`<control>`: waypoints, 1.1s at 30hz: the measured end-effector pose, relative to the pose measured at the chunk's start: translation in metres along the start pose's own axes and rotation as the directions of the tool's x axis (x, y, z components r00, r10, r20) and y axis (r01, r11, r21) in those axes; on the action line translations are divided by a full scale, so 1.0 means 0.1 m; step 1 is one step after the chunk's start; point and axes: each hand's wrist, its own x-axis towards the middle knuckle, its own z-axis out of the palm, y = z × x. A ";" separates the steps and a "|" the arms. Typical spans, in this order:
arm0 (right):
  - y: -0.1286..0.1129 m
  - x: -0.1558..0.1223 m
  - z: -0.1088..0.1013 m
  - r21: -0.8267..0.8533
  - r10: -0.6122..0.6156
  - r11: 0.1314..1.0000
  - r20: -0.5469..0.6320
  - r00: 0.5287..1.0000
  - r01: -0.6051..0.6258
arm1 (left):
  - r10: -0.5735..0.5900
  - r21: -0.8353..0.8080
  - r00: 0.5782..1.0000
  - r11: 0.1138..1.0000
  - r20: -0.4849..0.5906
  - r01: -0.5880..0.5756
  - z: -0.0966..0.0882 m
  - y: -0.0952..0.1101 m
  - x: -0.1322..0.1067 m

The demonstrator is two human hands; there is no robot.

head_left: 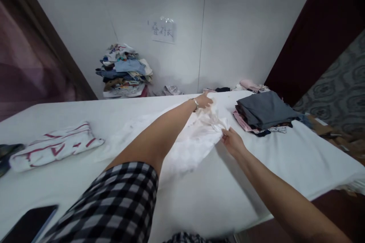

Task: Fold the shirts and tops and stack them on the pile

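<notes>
A thin white garment (194, 146) with a beige patch near its far end lies crumpled on the white-covered table (211, 201). My left hand (203, 101), with a bracelet at the wrist, reaches across to the garment's far end. Its fingers look stretched out over the cloth, slightly blurred. At the garment's right edge, my right hand (233, 142) pinches the fabric and holds that edge a little raised. My left forearm crosses in front of part of the garment.
A folded pile topped by a grey cloth (265, 109) sits right. A red-and-white folded garment (57, 146) and a phone (31, 224) lie left. At the wall stands a tall clothes stack (125, 70), with a paper sign (164, 31) above and to its right.
</notes>
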 end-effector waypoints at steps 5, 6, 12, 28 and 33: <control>0.14 -0.11 -0.56 -0.104 0.228 0.969 0.027 0.973 -0.224 | -0.121 -0.018 0.983 0.992 0.139 0.124 -0.09 -0.59 -0.54; 0.15 -0.16 -0.57 -0.105 0.245 0.965 0.053 0.968 -0.239 | -0.127 0.023 0.983 0.992 0.135 0.125 -0.21 -0.68 -0.74; 0.36 -0.54 -0.25 -0.121 0.355 0.932 0.139 0.924 -0.340 | -0.193 0.472 0.978 0.871 0.072 0.137 -0.63 -0.95 -2.39; 1.00 -1.53 0.56 -0.203 0.423 0.905 0.511 0.749 -0.373 | -0.174 -0.007 0.985 0.985 0.001 0.174 0.10 -0.80 -3.37; 0.70 -1.62 0.34 -0.210 0.294 0.950 0.346 0.891 -0.232 | -0.122 -0.283 0.984 0.946 0.132 0.156 0.26 -0.58 -3.13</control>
